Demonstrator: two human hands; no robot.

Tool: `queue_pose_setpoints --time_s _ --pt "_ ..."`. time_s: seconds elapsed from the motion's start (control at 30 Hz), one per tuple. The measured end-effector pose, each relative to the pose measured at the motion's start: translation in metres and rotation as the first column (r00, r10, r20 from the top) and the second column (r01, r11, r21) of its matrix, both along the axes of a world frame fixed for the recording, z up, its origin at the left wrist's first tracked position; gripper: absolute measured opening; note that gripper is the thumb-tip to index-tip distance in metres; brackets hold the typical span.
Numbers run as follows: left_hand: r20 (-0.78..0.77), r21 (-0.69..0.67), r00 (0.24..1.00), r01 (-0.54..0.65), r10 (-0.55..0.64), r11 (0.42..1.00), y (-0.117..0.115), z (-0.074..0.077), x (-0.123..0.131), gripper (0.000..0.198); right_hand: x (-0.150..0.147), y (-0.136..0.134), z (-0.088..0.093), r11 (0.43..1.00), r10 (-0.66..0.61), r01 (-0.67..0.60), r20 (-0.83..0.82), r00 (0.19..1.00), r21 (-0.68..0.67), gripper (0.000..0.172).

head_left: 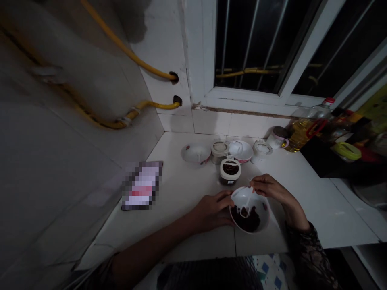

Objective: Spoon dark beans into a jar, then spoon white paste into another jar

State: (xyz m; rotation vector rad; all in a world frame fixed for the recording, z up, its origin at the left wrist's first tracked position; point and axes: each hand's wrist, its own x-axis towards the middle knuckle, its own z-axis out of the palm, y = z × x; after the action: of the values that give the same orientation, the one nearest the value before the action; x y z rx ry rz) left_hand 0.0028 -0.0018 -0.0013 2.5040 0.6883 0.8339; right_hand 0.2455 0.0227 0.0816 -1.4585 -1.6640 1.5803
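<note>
Spoon (248,200) in round, smooth bowl (265,212)

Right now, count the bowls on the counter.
3: front bowl at the left hand; back-left bowl; back-middle bowl between two jars. Others may be hidden.

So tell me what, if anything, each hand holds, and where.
The right hand holds the spoon by its upper handle; the left hand holds the bowl by its rim.
</note>
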Motion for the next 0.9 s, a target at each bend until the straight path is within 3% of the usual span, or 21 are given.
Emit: queue_pose_setpoints --time_s 0.13,0.3,0.4,0.5,0.6,0.67,0.77,0.83,0.9 --pt "0.001 -0.035 1.000 0.000 0.000 0.999 -0.001 0.003 0.000 0.048 0.000 0.003 -0.001 0.998 -0.061 0.061 0.000 0.998 0.019 0.042" --pt "0.037 -0.032 0.999 0.013 -0.012 0.999 0.000 0.001 0.000 0.047 -0.002 0.015 -0.001 0.961 -0.241 0.247 -0.057 0.969 0.124 0.042" --pt "0.042 -0.026 0.999 0.008 -0.007 1.000 0.000 0.000 -0.001 0.049 -0.008 0.021 0.007 0.881 -0.356 0.359 -0.068 0.932 0.309 0.045" --pt "0.027 -0.032 1.000 0.007 -0.006 0.999 0.000 0.000 -0.002 0.048 -0.015 0.022 0.014 0.709 -0.474 0.408 -0.039 0.880 0.576 0.048" --pt "0.013 -0.038 1.000 0.008 -0.008 0.999 0.000 0.002 -0.002 0.047 -0.023 0.016 0.014 0.531 -0.509 0.243 0.077 0.857 0.811 0.043" --pt "0.019 -0.033 1.000 0.006 -0.006 0.999 0.000 0.003 -0.002 0.048 -0.027 0.011 0.011 0.464 -0.475 0.064 0.187 0.860 0.884 0.038" --pt "0.019 -0.039 1.000 0.012 -0.011 0.999 0.000 0.004 -0.002 0.045 -0.028 0.004 0.010 0.396 -0.446 -0.097 0.283 0.849 0.913 0.035" --pt "0.017 -0.046 1.000 0.016 -0.015 0.999 0.000 0.004 -0.002 0.044 -0.025 0.000 0.013 0.367 -0.463 -0.094 0.269 0.845 0.926 0.037" --pt "0.016 -0.045 1.000 0.010 -0.010 0.999 0.000 0.003 -0.001 0.046 -0.020 -0.004 0.019 0.375 -0.469 -0.044 0.230 0.853 0.926 0.040"
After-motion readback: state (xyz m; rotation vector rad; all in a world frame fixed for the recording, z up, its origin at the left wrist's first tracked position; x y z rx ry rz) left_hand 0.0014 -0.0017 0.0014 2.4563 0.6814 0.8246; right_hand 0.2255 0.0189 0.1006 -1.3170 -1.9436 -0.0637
